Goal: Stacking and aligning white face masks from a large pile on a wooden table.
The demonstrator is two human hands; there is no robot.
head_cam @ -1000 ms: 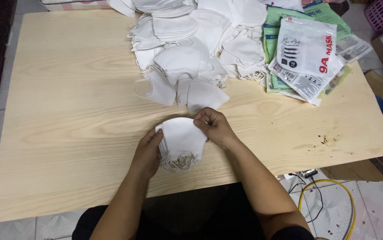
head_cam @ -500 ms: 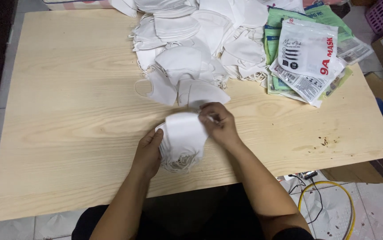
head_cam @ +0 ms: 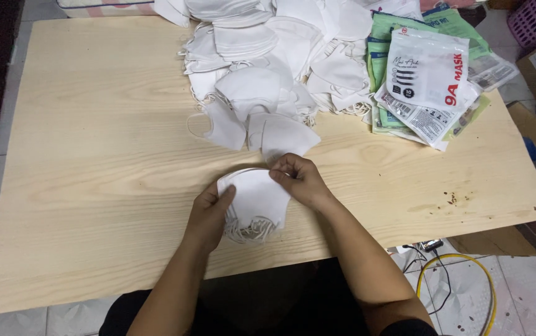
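Both hands grip a small stack of white masks (head_cam: 254,198) near the table's (head_cam: 94,186) front edge: left hand (head_cam: 209,214) clamps the side, right hand (head_cam: 299,179) pinches the top corner. Risk: ear loops (head_cam: 249,230) dangling underneath could snag, and the stack could fan apart.

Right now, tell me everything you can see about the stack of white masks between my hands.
The stack of white masks is a small bundle of folded, soft fabric-looking pieces lying flat on the pale wooden table near its front edge. Thin white ear loops spill out in a tangle at its near end. The left hand holds its left side and the right hand pinches its top right corner.
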